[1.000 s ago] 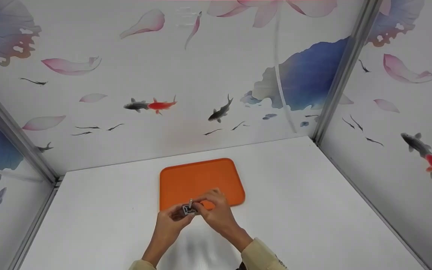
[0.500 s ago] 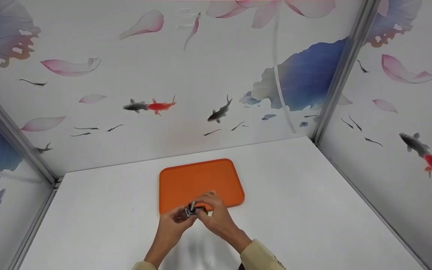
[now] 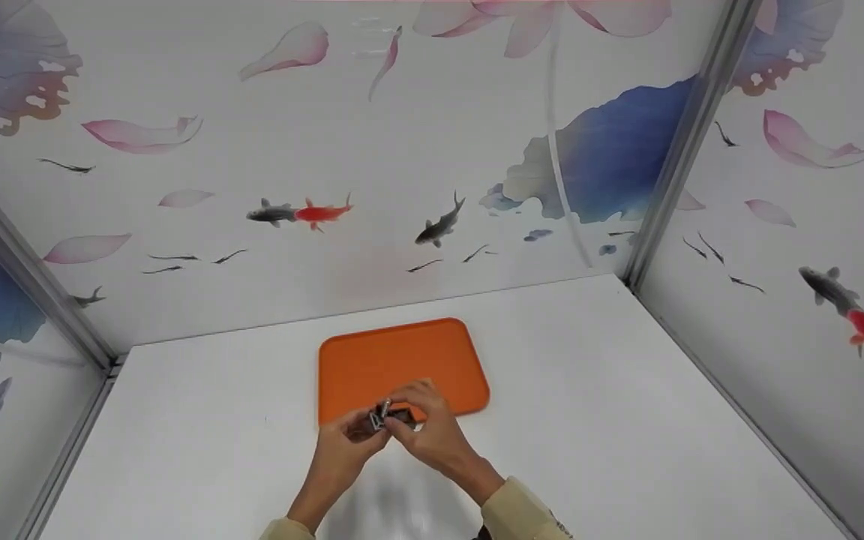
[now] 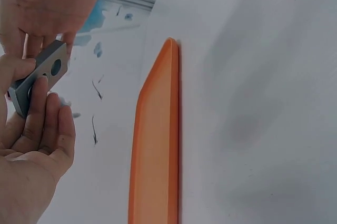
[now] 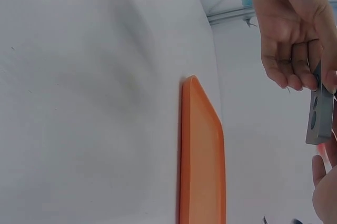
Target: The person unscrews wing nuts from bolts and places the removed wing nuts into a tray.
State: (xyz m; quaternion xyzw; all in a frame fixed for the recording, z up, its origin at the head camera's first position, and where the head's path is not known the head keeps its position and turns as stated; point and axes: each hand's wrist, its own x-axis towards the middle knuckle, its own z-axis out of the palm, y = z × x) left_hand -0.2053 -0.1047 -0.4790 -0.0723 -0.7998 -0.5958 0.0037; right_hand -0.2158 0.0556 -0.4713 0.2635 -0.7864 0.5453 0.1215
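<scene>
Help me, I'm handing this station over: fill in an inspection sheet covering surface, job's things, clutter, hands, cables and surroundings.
Surface: white table with an orange tray lying on it.
Job's things: one holed metal block, held up off the table.
Clutter: nothing seen.
Hands: left hand and right hand both grip the metal block.
Cables: nothing seen.
Surroundings: white wall panels with printed fish and petals; metal corner posts.

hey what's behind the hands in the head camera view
Behind the left hand and right hand, holding a metal block, are the orange tray and white table. The tray's near-left corner is covered, so anything there can't be seen.
</scene>
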